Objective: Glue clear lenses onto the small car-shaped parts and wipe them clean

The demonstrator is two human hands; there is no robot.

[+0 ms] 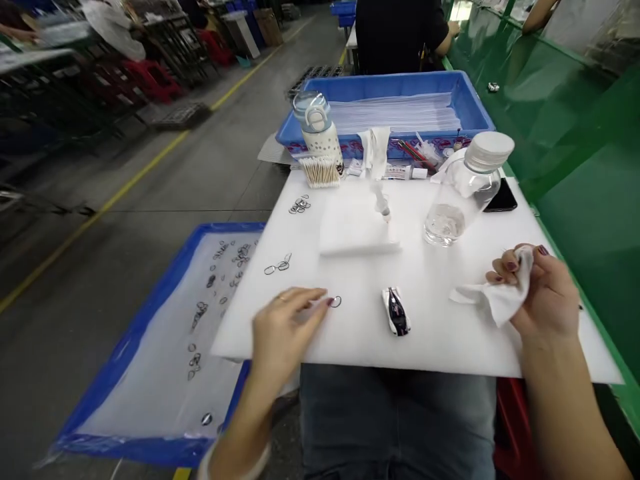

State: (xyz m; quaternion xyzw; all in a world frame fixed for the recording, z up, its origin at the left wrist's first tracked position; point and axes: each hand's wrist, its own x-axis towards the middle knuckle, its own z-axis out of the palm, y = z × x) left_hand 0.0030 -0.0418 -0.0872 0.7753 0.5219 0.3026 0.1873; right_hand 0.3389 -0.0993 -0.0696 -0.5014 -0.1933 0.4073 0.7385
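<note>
1. The left hand (283, 327) lies flat on the white foam board (440, 347), fingers stretched out and close together. A fingertip sits right at a small dark ring (337, 301), touching it or as good as. Nothing is actually held in that hand.
2. The right hand (543, 293) is up over the right side of the board, fingers curled and pinched shut on a crumpled white cloth (493, 297). One end of the cloth trails down onto the board.
3. Between the two hands, a little toy car (396, 311) rests on the board, white with dark markings, pointing away from the person. It is well clear of both hands.
4. More rings: a few linked ones (278, 265) a bit beyond the left hand, and a small pile (299, 205) near the board's far left edge.
5. Middle of the board has a folded white pad (356, 230). To its right, a clear plastic bottle (463, 193) with a white cap leans over, a little liquid at the bottom.
6. A black phone (501, 197) lies just behind the bottle.
7. Far edge: a bunch of cotton swabs (320, 171), a printed drinking bottle (320, 133), then a blue crate (470, 100) holding stacked clear sheets.
8. To the left, lower down, a blue tray (150, 300) lined with clear plastic holds lots of scattered rings.
9. Another person in a dark top sits beyond the crate.
</note>
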